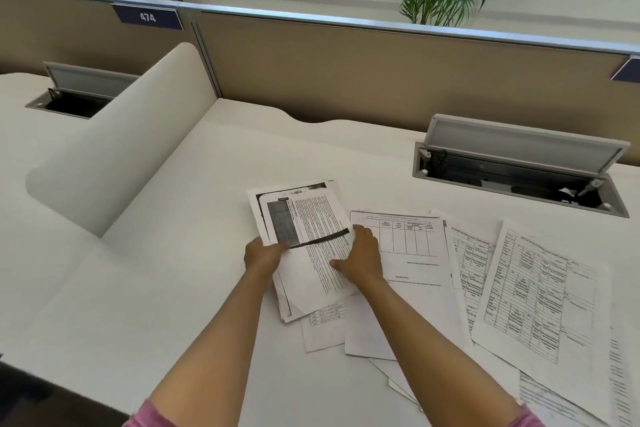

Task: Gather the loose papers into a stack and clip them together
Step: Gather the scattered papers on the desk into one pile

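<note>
A small stack of printed papers lies on the white desk, its sheets slightly fanned. My left hand grips the stack's left edge. On the stack's right edge rests my right hand, thumb on top of the sheets. Several loose papers are spread to the right: a sheet with a table, a form sheet and more sheets partly under them. Other sheets stick out below the stack. No clip is visible.
A white curved divider stands at the left. An open cable box with a raised lid is set in the desk at the back right, another at the back left. A brown partition with plants behind closes the far side.
</note>
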A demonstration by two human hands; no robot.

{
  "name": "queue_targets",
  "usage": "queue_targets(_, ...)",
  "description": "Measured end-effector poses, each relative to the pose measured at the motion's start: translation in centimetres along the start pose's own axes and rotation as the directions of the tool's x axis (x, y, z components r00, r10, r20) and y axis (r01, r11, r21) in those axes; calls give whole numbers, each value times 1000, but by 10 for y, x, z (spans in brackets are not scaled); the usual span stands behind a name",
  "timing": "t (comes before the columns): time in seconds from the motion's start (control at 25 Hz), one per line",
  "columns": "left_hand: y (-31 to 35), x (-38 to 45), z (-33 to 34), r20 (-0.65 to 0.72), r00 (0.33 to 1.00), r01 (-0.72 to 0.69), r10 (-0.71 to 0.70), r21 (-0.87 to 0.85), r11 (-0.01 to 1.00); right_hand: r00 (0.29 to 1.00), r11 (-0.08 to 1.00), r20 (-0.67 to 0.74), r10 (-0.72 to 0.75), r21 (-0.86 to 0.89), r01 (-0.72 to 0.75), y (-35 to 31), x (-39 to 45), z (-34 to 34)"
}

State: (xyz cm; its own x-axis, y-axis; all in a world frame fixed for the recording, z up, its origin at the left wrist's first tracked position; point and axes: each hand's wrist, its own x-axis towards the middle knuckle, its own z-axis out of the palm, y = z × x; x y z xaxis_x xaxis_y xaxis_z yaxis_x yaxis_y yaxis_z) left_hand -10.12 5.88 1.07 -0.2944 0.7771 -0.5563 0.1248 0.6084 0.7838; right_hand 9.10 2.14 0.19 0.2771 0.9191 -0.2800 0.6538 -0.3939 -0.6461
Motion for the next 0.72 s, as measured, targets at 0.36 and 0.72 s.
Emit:
queue_targets(0.36,17,17,-34,-112,972,-200,204,48,979,873,883,-256,415,-118,-454,65,-14,-80)
queue_targets(0.72,42,0,-42,111,970,-143,216,-456,878,863,884,-207,460,19,-467,89,-41,-84)
